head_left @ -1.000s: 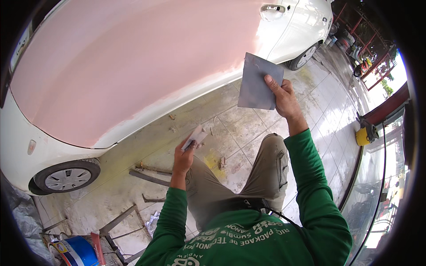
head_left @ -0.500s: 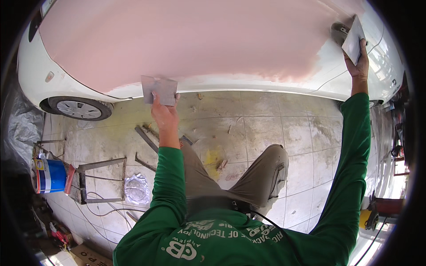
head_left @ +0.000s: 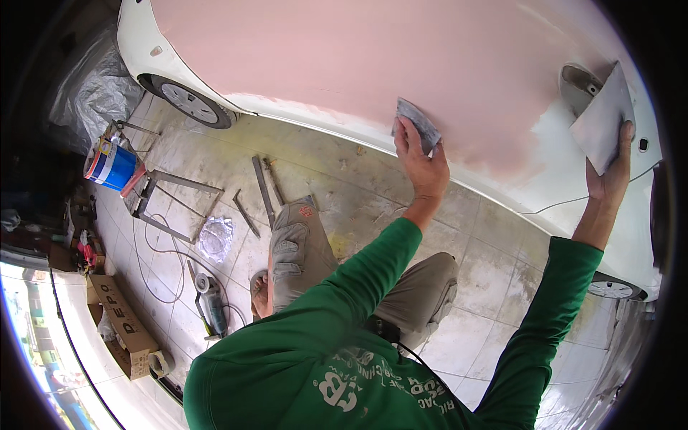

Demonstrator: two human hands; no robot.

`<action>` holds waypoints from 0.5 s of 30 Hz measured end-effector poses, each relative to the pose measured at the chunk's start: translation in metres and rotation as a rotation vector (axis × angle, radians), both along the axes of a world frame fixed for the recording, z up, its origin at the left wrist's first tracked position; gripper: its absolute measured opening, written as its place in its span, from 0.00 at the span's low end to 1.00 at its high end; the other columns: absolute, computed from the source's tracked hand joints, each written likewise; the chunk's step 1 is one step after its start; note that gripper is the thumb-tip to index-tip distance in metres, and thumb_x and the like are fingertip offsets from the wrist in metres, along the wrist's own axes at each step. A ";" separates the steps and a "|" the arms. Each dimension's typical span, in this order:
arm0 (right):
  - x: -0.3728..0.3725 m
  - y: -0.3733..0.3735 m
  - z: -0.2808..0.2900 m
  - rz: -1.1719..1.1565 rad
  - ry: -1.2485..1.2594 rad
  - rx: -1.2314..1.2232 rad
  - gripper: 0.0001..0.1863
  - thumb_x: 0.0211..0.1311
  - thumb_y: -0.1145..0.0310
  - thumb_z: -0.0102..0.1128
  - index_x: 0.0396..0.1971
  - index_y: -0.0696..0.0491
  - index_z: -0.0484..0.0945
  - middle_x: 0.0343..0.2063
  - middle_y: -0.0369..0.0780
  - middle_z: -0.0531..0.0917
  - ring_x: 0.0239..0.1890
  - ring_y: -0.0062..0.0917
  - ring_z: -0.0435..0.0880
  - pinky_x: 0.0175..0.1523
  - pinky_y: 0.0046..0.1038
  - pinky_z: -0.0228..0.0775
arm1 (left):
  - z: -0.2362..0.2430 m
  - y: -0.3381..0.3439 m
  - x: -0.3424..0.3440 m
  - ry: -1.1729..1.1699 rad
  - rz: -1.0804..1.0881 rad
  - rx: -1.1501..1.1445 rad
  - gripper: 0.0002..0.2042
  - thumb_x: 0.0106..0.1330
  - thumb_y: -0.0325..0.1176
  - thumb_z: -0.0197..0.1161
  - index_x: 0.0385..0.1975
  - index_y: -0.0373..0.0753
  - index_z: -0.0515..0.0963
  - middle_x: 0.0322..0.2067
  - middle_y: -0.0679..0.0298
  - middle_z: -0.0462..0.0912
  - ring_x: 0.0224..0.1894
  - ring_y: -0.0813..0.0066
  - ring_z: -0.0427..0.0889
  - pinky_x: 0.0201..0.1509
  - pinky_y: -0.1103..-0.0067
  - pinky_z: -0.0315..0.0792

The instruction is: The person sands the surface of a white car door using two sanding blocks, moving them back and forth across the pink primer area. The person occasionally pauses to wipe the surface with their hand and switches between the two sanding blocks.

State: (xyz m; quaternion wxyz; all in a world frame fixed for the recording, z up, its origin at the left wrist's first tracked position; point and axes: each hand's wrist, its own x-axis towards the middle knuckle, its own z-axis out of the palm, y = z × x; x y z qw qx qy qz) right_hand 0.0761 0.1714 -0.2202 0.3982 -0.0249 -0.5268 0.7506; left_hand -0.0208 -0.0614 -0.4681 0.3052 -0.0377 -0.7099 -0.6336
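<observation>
Head view | left hand (head_left: pixel 424 172) gripped a grey spreader (head_left: pixel 418 123) near the lower edge of the pink-coated car door (head_left: pixel 344 64), contact unclear | right hand (head_left: pixel 609 175) gripped a pale plate (head_left: pixel 606 118) beside the door handle (head_left: pixel 577 83), toward the right edge.

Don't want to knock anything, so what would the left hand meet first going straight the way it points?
Likely the pink area of the car door, with the grey plate in the left hand leading; whether they touch now is unclear.
</observation>
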 end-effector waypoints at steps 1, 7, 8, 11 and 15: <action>0.001 0.000 0.000 0.009 -0.007 0.000 0.34 0.74 0.53 0.58 0.67 0.63 0.63 0.61 0.46 0.75 0.64 0.34 0.74 0.70 0.36 0.66 | 0.002 0.016 0.015 -0.005 0.004 -0.042 0.39 0.64 0.24 0.65 0.75 0.33 0.54 0.70 0.44 0.57 0.70 0.46 0.62 0.73 0.63 0.60; 0.009 0.001 0.003 0.076 0.006 0.021 0.35 0.73 0.56 0.60 0.68 0.65 0.63 0.62 0.48 0.74 0.64 0.37 0.74 0.70 0.38 0.65 | -0.036 -0.056 0.021 -0.237 -0.438 0.308 0.29 0.69 0.31 0.64 0.69 0.34 0.63 0.60 0.55 0.71 0.55 0.66 0.77 0.49 0.72 0.78; 0.008 0.005 0.002 0.052 0.015 0.018 0.34 0.73 0.57 0.60 0.67 0.65 0.63 0.63 0.48 0.74 0.65 0.37 0.74 0.70 0.40 0.65 | -0.046 -0.083 0.014 -0.441 -0.535 0.629 0.25 0.70 0.32 0.63 0.65 0.36 0.67 0.56 0.59 0.75 0.50 0.70 0.79 0.42 0.72 0.79; 0.014 0.012 0.003 0.004 0.005 -0.019 0.34 0.72 0.56 0.61 0.67 0.66 0.64 0.63 0.48 0.74 0.65 0.37 0.74 0.70 0.40 0.65 | -0.020 -0.155 -0.024 -0.603 -0.181 0.832 0.18 0.74 0.37 0.59 0.59 0.41 0.69 0.51 0.63 0.77 0.45 0.68 0.80 0.39 0.69 0.80; 0.010 0.006 0.004 0.070 -0.027 -0.038 0.35 0.73 0.56 0.59 0.70 0.64 0.60 0.67 0.47 0.70 0.68 0.39 0.69 0.74 0.44 0.60 | -0.010 -0.245 -0.091 -0.619 -0.009 0.867 0.18 0.76 0.40 0.55 0.61 0.45 0.67 0.52 0.60 0.75 0.47 0.61 0.79 0.41 0.66 0.81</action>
